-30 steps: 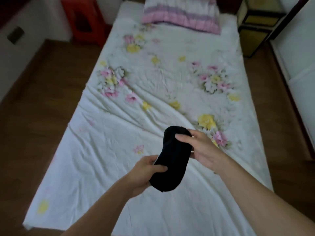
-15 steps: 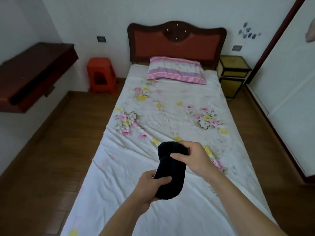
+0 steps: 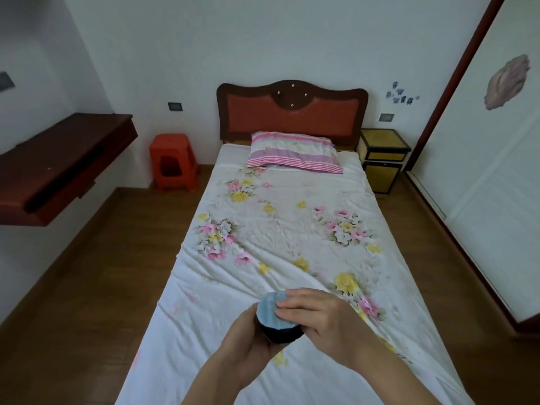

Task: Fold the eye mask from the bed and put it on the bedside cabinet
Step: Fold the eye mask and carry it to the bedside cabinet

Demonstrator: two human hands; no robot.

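The eye mask (image 3: 276, 318) is doubled over between my hands above the foot of the bed (image 3: 292, 235); its light blue inner side faces up and the black outer side shows below. My left hand (image 3: 248, 340) cups it from underneath. My right hand (image 3: 318, 314) presses on it from the right, fingers lying over the blue face. The bedside cabinet (image 3: 382, 154), yellow with dark edges, stands right of the headboard at the far end, its top bare.
A striped pillow (image 3: 292, 153) lies at the head of the bed. A red plastic stool (image 3: 174, 160) stands left of the bed, a dark wooden wall shelf (image 3: 58, 168) further left. White wardrobe doors (image 3: 496, 171) line the right side, wooden floor on both sides.
The mask, held stretched out long and black before, is now folded in half with the blue lining showing. My view has tilted up, taking in the headboard and cabinet.
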